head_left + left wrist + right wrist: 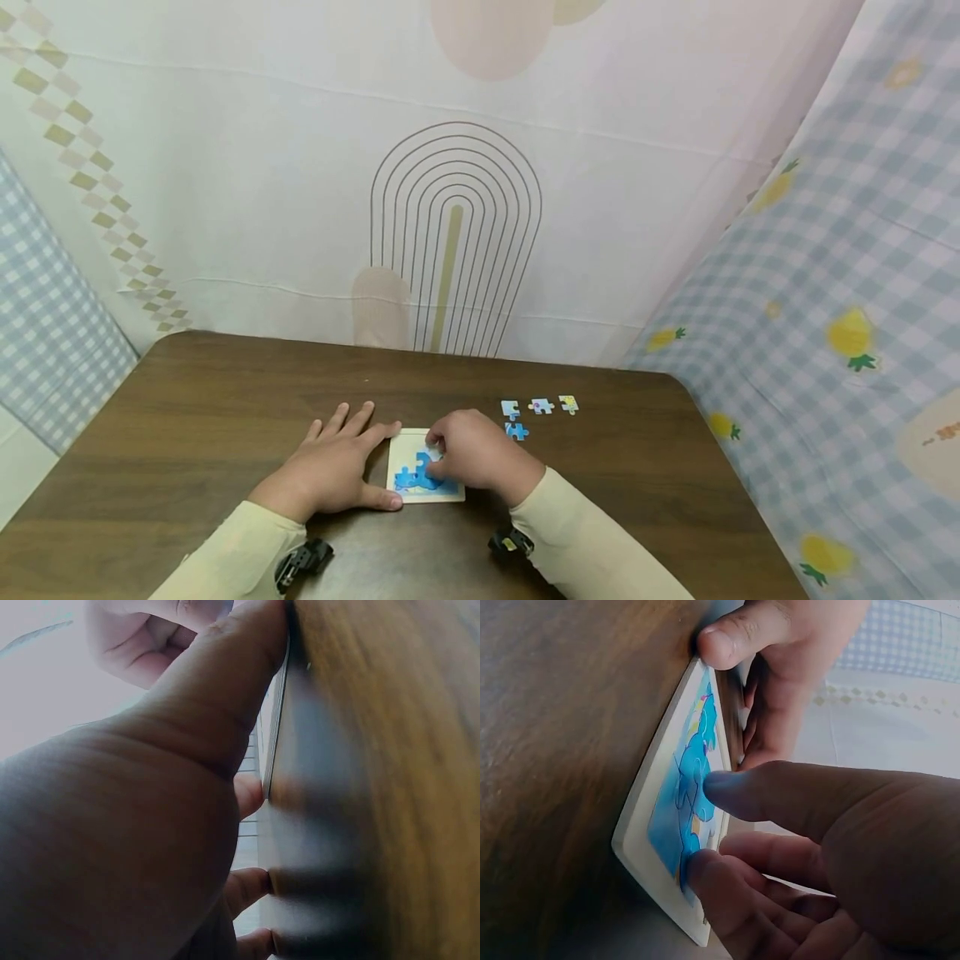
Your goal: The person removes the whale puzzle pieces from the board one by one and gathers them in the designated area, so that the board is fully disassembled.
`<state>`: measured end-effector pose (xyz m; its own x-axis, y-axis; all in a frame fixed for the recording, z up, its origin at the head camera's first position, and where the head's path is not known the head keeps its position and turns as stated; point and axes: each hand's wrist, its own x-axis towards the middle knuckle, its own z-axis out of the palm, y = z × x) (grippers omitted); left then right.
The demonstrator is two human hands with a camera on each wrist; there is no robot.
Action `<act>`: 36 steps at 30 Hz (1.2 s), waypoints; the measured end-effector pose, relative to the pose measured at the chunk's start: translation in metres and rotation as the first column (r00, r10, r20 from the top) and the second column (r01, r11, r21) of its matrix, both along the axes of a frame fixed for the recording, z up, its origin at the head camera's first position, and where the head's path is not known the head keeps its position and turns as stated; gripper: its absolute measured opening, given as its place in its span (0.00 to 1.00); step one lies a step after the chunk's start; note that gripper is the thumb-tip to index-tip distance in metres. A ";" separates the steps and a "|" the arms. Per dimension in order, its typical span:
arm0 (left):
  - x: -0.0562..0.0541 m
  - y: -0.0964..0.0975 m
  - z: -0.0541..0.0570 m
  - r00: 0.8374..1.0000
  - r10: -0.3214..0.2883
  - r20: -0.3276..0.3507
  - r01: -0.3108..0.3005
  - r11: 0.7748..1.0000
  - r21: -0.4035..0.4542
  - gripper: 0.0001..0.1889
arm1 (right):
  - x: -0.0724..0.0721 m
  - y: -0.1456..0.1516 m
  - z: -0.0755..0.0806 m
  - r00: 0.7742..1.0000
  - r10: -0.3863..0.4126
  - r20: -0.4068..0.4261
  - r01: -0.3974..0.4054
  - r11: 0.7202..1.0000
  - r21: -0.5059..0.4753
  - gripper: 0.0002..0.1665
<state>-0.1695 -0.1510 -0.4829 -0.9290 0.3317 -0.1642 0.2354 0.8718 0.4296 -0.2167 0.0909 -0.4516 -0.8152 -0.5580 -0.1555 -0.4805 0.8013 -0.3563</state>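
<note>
Pale printed cloth hangs behind the dark wooden table, where a small, shallow puzzle tray lies flat in front of me, between my two hands. It looks thin and light, with a stiff, pale rim; I judge that it would skid on this smooth top under a sideways push, so the outer edges are the place to steady it. The blue pieces inside look thin and rigid, with a slight sheen. Their flat faces offer little to grip, so I would take one by opposite edges and treat the narrow knobs gently, as the likeliest parts to bend or chip. Four loose pieces lie on the table beyond my right hand; those would come up best by an exposed edge.

My left hand lies beside the tray with its fingers spread, thumb at the near left corner and index fingertip by the far left one. My right hand reaches over the tray's right side, palm inward, other fingers bent. Its thumb and index tip touch the picture a little apart; whether they pinch a piece between them, I cannot tell.
</note>
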 end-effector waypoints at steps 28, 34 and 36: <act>0.000 -0.001 -0.001 1.000 0.000 -0.002 0.000 1.000 0.003 0.60 | 0.001 -0.021 0.010 0.999 0.029 -0.043 -0.019 0.977 0.214 0.11; 0.000 0.000 0.000 1.000 -0.002 -0.002 0.002 1.000 0.002 0.61 | -0.002 -0.021 0.011 1.000 0.012 -0.017 -0.008 0.975 0.223 0.14; -0.001 0.000 0.000 1.000 -0.003 -0.001 0.003 1.000 0.003 0.61 | -0.002 -0.021 0.010 1.000 0.006 -0.009 -0.004 0.976 0.216 0.14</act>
